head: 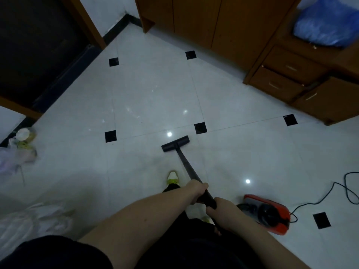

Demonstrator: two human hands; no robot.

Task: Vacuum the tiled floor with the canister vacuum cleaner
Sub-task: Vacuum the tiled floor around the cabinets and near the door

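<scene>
Head view looks down on a glossy white tiled floor [151, 98] set with small black diamond insets, bounded by brown wooden cabinets [213, 22] and drawers [281, 74]. A dark doorway [38, 45] opens at left. Blurred plastic bags [17, 152] lie by the wall; a blue bag [326, 26] sits on the drawer unit. Both hands grip the black wand [186, 166]: left hand [196, 191] ahead, right hand [223, 210] behind. Its flat floor head [175, 143] rests on the tile. The red canister [268, 212] sits at right, trailing its cord [334, 191].
</scene>
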